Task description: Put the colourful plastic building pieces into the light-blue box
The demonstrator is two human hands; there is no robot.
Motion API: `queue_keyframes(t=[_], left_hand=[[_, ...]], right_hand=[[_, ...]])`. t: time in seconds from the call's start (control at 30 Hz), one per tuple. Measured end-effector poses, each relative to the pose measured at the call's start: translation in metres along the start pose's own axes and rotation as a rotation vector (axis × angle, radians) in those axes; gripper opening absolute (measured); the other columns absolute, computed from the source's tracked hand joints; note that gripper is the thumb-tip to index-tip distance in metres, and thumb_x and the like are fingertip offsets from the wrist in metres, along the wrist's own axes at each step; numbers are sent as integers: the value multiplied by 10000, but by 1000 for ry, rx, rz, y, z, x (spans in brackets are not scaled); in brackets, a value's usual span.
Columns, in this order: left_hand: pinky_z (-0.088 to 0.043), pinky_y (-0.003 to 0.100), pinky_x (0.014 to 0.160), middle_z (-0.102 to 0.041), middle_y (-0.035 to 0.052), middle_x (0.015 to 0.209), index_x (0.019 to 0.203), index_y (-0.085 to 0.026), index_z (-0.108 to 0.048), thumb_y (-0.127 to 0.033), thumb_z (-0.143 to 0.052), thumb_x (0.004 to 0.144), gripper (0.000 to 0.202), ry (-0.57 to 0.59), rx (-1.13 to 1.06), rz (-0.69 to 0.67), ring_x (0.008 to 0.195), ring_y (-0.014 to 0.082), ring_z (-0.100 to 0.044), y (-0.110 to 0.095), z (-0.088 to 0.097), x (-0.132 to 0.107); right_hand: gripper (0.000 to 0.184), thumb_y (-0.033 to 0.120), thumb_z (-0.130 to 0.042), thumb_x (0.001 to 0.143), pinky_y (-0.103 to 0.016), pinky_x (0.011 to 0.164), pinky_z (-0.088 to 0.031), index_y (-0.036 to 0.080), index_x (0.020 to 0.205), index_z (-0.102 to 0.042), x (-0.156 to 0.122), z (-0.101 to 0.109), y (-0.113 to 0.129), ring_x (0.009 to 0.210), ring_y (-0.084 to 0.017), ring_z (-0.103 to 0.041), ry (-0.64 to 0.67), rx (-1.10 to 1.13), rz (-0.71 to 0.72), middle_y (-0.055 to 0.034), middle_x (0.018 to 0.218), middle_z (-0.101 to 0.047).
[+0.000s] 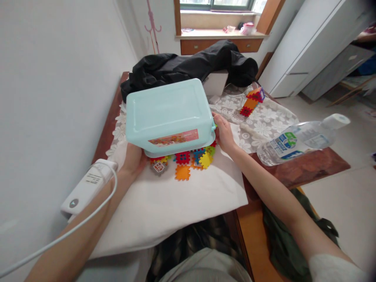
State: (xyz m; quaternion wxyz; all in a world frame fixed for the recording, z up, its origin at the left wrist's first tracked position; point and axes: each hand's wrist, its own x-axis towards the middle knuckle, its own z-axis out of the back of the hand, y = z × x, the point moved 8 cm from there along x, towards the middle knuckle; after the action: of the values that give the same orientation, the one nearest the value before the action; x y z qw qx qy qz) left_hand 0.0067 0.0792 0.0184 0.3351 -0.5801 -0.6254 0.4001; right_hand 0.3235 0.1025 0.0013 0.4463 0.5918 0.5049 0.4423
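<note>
A light-blue plastic storage box point(169, 107) is tipped upside down over the table, its bottom facing up and a picture label on its near side. My left hand point(135, 158) grips it at the lower left, the fingers partly hidden by the box. At its right end my right hand point(223, 132) is closed around the rim near a small handle. Colourful interlocking plastic tiles lie in a pile below the near rim, among them an orange tile point(182, 172), a yellow tile point(206, 159) and a grey tile point(159, 167).
A large clear bottle point(296, 141) stands at the right table edge. Behind it sits a small assembled tile model point(251, 102) on the lace cloth. Black fabric point(188, 66) covers the far end. A white power strip point(89, 186) with a cable lies at left, on the white cloth point(176, 211).
</note>
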Motion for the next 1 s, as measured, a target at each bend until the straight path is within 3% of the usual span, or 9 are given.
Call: queue_keyframes(t=[0.23, 0.3, 0.4, 0.5, 0.6, 0.67, 0.73, 0.8, 1.0], left_hand=[[-700, 409, 1063, -879, 44, 1193, 1362, -161, -766, -202, -663, 1037, 344, -46, -24, -54, 1316, 306, -776, 1, 7, 9], [-709, 412, 1056, -880, 50, 1196, 1341, -176, -774, -176, -665, 1006, 352, -73, -50, -57, 1313, 299, -785, 3, 11, 10], [-713, 414, 1059, -880, 84, 1192, 1267, -148, -791, -154, -668, 974, 318, -111, -93, -33, 1298, 308, -799, 5, 17, 11], [-711, 427, 1074, -876, 120, 1203, 1184, -135, -803, -149, -685, 958, 255, -120, -99, 3, 1304, 342, -801, 5, 18, 10], [-702, 418, 1095, -870, 114, 1238, 1203, -156, -799, -140, -687, 972, 257, -130, -112, 25, 1323, 336, -794, 3, 16, 8], [-695, 401, 1108, -867, 98, 1260, 1251, -168, -791, -131, -658, 999, 287, -128, -134, 23, 1340, 313, -787, 1, 13, 7], [-693, 391, 1113, -866, 87, 1267, 1302, -175, -782, -115, -612, 1025, 331, -115, -152, 16, 1346, 295, -784, -3, 10, 6], [-697, 378, 1101, -863, 77, 1282, 1348, -196, -773, -114, -579, 1050, 365, -90, -152, -4, 1352, 283, -780, -8, 7, 6], [-693, 349, 1048, -862, 6, 1283, 1338, -288, -766, -275, -583, 1149, 263, -11, -110, -115, 1377, 263, -744, -12, 9, 6]], right_hand=[[439, 622, -804, 919, -184, 462, -267, 249, 912, -572, -10, 11, 38, 521, -60, -369, -189, 67, 285, 79, 710, -484], [470, 613, -809, 912, -171, 446, -260, 238, 815, -542, -16, 9, 55, 481, -58, -352, -95, 120, 321, 83, 624, -440], [528, 706, -798, 879, -164, 394, -298, 228, 806, -589, -25, -13, 59, 391, -67, -373, 333, 198, 119, 81, 528, -455], [700, 840, -794, 828, -204, 355, -418, 176, 1031, -709, -63, -49, 33, 406, -151, -594, 989, 260, -333, -32, 653, -720], [953, 798, -868, 817, -354, 589, -696, 136, 1473, -672, -113, -69, 11, 952, -354, -882, 1533, 344, -658, -268, 1300, -827], [1009, 681, -923, 846, -485, 995, -724, 180, 1650, -575, -131, -78, -5, 1443, -412, -730, 1687, 347, -761, -282, 1676, -595], [1009, 570, -956, 864, -509, 1282, -556, 215, 1708, -533, -141, -86, -21, 1687, -381, -471, 1718, 322, -821, -230, 1826, -398], [980, 511, -965, 869, -472, 1379, -437, 234, 1709, -541, -144, -92, -32, 1760, -341, -321, 1667, 311, -830, -185, 1876, -304], [916, 530, -933, 897, -413, 1416, -361, 291, 1694, -551, -129, -93, -43, 1792, -283, -273, 1425, 311, -741, -107, 1917, -243]])
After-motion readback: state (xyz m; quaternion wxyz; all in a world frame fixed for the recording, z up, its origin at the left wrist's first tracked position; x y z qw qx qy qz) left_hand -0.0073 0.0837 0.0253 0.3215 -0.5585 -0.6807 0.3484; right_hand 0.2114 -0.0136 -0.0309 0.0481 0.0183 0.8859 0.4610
